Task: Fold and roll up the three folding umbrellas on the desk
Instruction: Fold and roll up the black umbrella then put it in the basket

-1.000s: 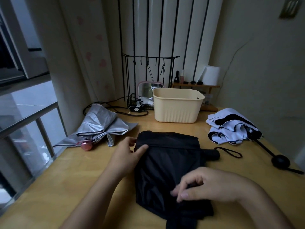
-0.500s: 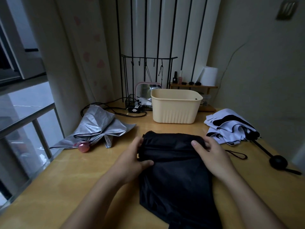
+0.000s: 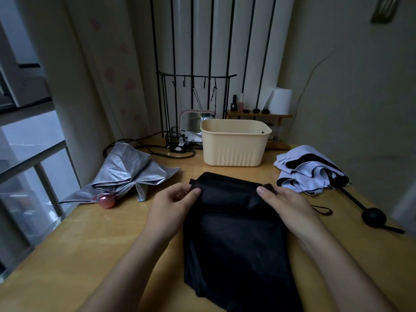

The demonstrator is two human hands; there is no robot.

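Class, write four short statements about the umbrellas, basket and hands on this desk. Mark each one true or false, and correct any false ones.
1. The left hand and right hand both grip the black umbrella at its far edge. True.
2. The silver umbrella lies on the desk, left of the cream basket. True.
3. The cream basket sits between the hands. False: it stands beyond them, behind the black umbrella.
4. The white-and-black umbrella is rolled up tight. False: it lies loosely bunched with its shaft extended.
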